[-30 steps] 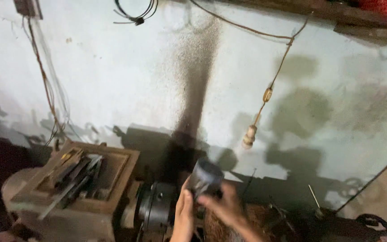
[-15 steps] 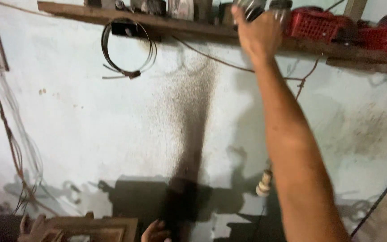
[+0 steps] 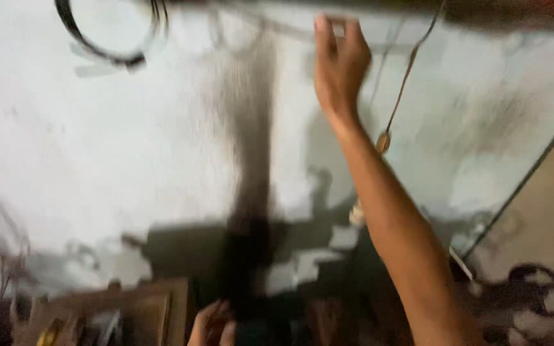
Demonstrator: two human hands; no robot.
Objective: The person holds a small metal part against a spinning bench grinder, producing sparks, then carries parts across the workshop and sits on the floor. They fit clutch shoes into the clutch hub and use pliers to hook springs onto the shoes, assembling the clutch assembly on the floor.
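Note:
My right hand is raised high against the white wall, just below a dark shelf edge. Its fingers are loosely curled and apart, with nothing visible in them. My right forearm runs down to the lower right. My left hand shows only partly at the bottom edge, next to a dark machine part; whether it holds anything is hidden by blur.
A wooden box with tools sits at the lower left. A black cable coil hangs on the wall at upper left. A thin cord with a brown bead hangs beside my arm. A dark soot streak runs down the wall.
One second ago both hands held a grey cylindrical part low by the machine. My right hand then reached to the shelf; now it is lower and empty, and the view has tipped downward.

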